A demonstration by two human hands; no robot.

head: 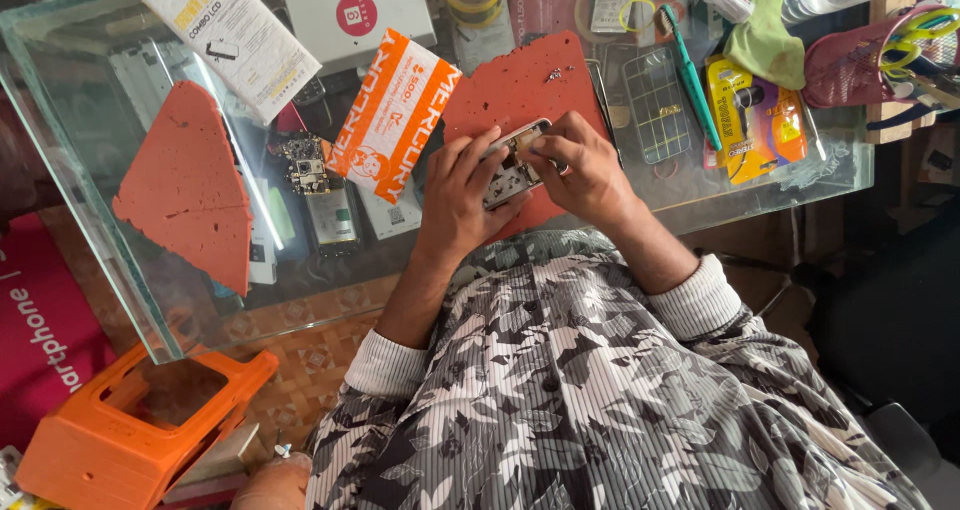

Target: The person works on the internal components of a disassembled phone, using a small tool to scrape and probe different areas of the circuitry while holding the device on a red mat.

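Already your opened phone [512,165] lies back-off on the red mat [520,95]; left hand [458,195] clamped on it, right hand [585,170] pinching inside; tiny screws [553,74] wait above, reassembly not yet done

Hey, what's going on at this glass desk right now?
A person in a patterned shirt is working on an opened phone over a red mat on a glass table. The left hand cradles the phone from below and the side, while the right hand presses its fingertips onto the exposed inside. A few small screws lie on the mat, and a teal toothbrush lies off to the right.
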